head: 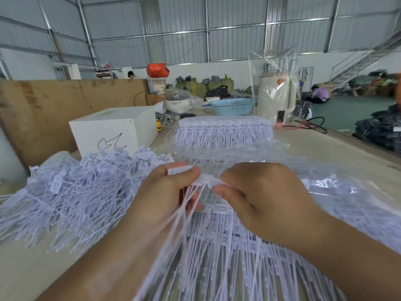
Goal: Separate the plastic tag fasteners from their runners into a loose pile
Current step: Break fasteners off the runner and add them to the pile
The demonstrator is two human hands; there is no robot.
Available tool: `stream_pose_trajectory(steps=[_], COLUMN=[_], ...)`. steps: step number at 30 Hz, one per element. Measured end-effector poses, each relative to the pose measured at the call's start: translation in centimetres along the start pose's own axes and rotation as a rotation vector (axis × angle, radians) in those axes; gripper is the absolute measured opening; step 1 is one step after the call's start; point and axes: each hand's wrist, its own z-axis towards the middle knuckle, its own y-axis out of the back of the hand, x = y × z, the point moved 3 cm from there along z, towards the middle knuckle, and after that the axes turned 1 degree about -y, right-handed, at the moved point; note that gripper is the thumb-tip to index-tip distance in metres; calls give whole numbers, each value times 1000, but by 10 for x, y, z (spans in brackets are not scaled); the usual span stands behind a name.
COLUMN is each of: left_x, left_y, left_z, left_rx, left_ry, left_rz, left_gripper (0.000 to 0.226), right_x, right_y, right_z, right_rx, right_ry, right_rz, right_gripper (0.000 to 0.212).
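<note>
Now we work at one table. One big loose pile lies at the left. Two stacks of joined fasteners wait, one far, one near under our hands. Our left hand holds a bunch of loose fasteners, fingers curled tight. Our right hand pinches the runner. If we pull too hard, thin tails could snap or tangle, and loose ones could slip down among the joined stack.

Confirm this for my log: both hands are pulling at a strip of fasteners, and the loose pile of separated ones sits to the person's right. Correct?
Not quite. The head view shows the loose pile on the person's left, beside the white box. The left hand and right hand do both pinch the strip of fasteners.
</note>
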Motion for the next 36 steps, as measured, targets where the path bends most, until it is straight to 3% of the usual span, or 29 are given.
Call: stream_pose_trajectory(steps=[1,4,7,12,14,17,20,26,29,32,36], left_x=[0,7,8,-17,-25,-20,-11,-2,2,1,-2], left_y=[-1,4,5,51,52,21,-5,-9,-5,4,16], left_z=[0,5,5,20,15,-2,-15,-19,-14,-8,-1], left_rx=[34,91,68,-236,-248,-132,47,115,138,53,-32], left_ry=[51,127,130,-29,-171,-314,-350,-222,-163,-195,-211], left_rz=[-21,-58,-22,-25,-1,63,172,161,205,189,125], left_gripper=[5,42,51,37,24,15,25,40,31,26,36], right_x=[4,4,6,20,19,9,-2,-12,-13,-17,-24], right_y=[1,-3,-6,8,13,0,-17,-23,-25,-22,-17], right_z=[0,0,1,-5,-7,-5,-8,-10,-12,-12,-12], right_rx=[-17,-59,-62,-190,-201,-44,109,159,184,223,257], right_ry=[27,68,98,134,49,-106,-187,-206,-207,-268,-315], right_rz=[-37,-115,-168,77,258,408,479,462,395,488,533], right_gripper=[34,33,36,34,33,19,53,69,66,53,35])
